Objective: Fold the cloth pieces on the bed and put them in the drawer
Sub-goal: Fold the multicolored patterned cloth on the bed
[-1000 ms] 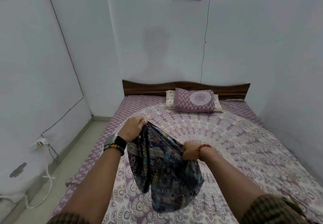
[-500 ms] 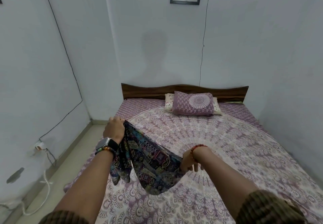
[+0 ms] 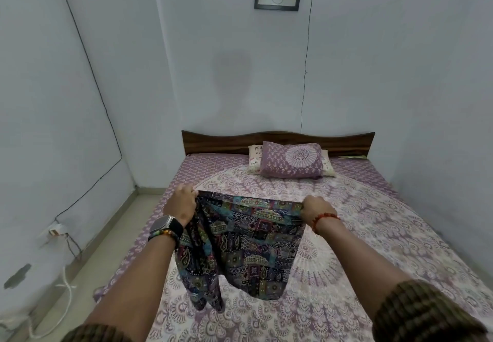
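Two hands, the left hand (image 3: 182, 203) and right hand (image 3: 314, 207), gripped the patterned cloth (image 3: 240, 243) by its top corners, fingers curled round it, and it hung limp and light, likely slippery, over the bed (image 3: 373, 235), pillows (image 3: 290, 164) beyond.

head view: single wide-angle camera worn on the person's head | stood at the foot edge of the bed (image 3: 400, 235) | faced forward and down toward the headboard (image 3: 277, 141) | both forearms close in the lower frame | no second view
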